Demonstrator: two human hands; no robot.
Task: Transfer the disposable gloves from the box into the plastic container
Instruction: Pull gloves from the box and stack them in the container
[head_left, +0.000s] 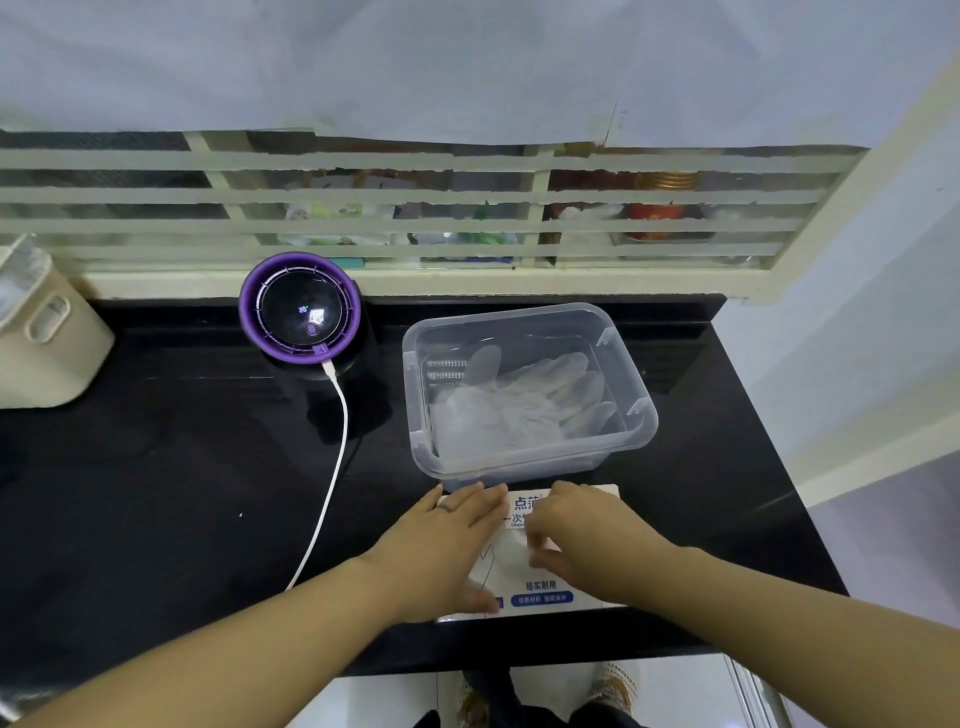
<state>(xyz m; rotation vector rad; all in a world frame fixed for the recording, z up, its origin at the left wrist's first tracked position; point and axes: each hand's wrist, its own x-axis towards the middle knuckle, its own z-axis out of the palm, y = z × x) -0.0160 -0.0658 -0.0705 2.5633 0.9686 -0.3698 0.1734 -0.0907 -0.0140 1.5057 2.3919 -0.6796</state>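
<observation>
Hands on box between container and counter edge

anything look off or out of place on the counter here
Nothing is spilled or damaged. The gloves lie inside the plastic container, and the box lies flat under the left hand and right hand. Only the white cable from the purple device trails across the counter, passing behind the left forearm.
</observation>
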